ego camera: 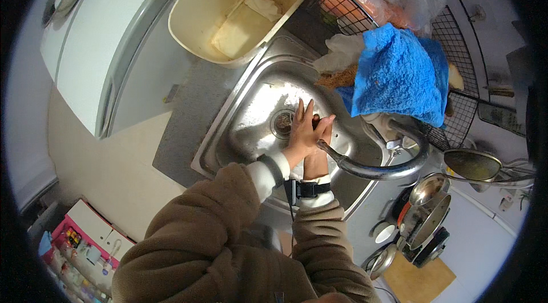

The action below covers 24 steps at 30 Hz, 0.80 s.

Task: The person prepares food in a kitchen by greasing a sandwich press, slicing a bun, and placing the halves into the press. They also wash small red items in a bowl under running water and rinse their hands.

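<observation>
Over the steel sink [239, 140], both hands are close together under the tip of a curved metal faucet [385, 171]. My left hand [303, 129] lies across the other one, with some fingers apart and pointing away from me. Partly covered beneath it, my right hand [317, 164] shows its wrist and some fingertips. Something dark shows between the fingers, too small to identify. The round drain [282, 124] sits just left of the hands. Whether water is running cannot be made out.
A cream plastic tub [192, 25] stands beyond the sink. Blue towels [398, 72] hang over the right rim near a black wire rack [458, 119]. Pots [428, 221], a strainer [473, 165] and a white cup [383, 232] crowd the right counter.
</observation>
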Motion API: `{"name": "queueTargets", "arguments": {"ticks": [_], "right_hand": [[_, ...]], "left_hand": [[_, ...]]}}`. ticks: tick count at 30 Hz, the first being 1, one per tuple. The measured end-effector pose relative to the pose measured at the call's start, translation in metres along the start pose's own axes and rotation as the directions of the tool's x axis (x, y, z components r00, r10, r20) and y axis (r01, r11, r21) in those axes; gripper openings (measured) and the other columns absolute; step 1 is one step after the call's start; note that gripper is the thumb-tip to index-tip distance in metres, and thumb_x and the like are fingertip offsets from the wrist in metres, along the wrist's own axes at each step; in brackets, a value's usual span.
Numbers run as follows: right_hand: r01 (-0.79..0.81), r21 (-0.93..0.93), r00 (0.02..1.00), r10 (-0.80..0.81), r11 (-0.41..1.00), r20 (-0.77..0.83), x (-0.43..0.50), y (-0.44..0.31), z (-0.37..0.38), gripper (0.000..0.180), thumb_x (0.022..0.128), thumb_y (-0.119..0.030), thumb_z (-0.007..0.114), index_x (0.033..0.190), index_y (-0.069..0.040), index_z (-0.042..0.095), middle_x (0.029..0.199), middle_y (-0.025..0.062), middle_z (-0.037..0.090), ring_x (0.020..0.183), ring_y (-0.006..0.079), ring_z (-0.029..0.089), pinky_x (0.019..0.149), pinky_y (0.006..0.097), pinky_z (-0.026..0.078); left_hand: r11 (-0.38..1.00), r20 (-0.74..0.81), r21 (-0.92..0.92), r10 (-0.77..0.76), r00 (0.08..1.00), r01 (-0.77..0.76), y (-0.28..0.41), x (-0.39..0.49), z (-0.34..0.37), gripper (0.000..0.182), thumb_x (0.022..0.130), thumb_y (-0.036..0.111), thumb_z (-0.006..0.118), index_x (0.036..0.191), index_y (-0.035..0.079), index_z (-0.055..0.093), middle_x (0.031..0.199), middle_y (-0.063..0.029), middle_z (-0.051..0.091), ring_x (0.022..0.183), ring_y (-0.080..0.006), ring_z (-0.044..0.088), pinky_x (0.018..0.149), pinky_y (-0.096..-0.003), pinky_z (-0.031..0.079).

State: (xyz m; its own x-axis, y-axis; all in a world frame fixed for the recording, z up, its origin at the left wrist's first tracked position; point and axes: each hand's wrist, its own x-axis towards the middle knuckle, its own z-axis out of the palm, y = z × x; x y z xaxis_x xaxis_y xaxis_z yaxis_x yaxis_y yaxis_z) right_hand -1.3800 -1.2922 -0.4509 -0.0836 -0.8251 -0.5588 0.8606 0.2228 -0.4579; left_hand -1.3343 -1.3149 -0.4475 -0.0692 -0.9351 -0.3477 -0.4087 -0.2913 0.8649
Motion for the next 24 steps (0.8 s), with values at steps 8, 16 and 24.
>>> {"name": "queueTargets", "arguments": {"ticks": [8, 16, 24], "right_hand": [[-0.040, -0.148, 0.996, 0.028, 0.988, -0.082, 0.004, 0.013, -0.018, 0.050, 0.099, -0.037, 0.032, 0.140, -0.009, 0.032, 0.142, 0.0128, 0.037, 0.125, 0.0249, 0.042, 0.105, 0.0370, 0.034], [-0.049, -0.119, 0.998, 0.054, 0.992, 0.043, -0.013, 0.010, -0.009, 0.055, 0.099, -0.042, 0.029, 0.143, -0.009, 0.026, 0.145, 0.0135, 0.032, 0.131, 0.0280, 0.034, 0.109, 0.0411, 0.029], [-0.007, -0.070, 0.986, -0.004, 0.998, -0.167, -0.020, 0.009, 0.020, 0.047, 0.098, -0.039, 0.033, 0.132, -0.008, 0.042, 0.131, 0.0092, 0.048, 0.120, 0.0255, 0.046, 0.101, 0.0434, 0.038]], "left_hand": [[0.953, 0.114, -0.302, 0.012, 0.993, 0.023, -0.012, -0.004, -0.012, 0.051, 0.092, 0.018, 0.048, 0.138, 0.000, 0.033, 0.138, -0.0251, 0.038, 0.130, -0.0334, 0.037, 0.108, -0.0374, 0.028], [0.915, -0.010, -0.391, 0.100, 0.995, -0.096, -0.024, 0.006, 0.002, 0.059, 0.093, 0.024, 0.045, 0.139, -0.006, 0.025, 0.143, -0.0280, 0.026, 0.135, -0.0400, 0.023, 0.112, -0.0439, 0.019], [0.925, 0.018, -0.374, 0.084, 0.996, -0.071, -0.018, 0.004, -0.005, 0.052, 0.096, 0.026, 0.030, 0.139, -0.003, 0.028, 0.135, -0.0274, 0.040, 0.117, -0.0404, 0.046, 0.101, -0.0407, 0.035]]}}
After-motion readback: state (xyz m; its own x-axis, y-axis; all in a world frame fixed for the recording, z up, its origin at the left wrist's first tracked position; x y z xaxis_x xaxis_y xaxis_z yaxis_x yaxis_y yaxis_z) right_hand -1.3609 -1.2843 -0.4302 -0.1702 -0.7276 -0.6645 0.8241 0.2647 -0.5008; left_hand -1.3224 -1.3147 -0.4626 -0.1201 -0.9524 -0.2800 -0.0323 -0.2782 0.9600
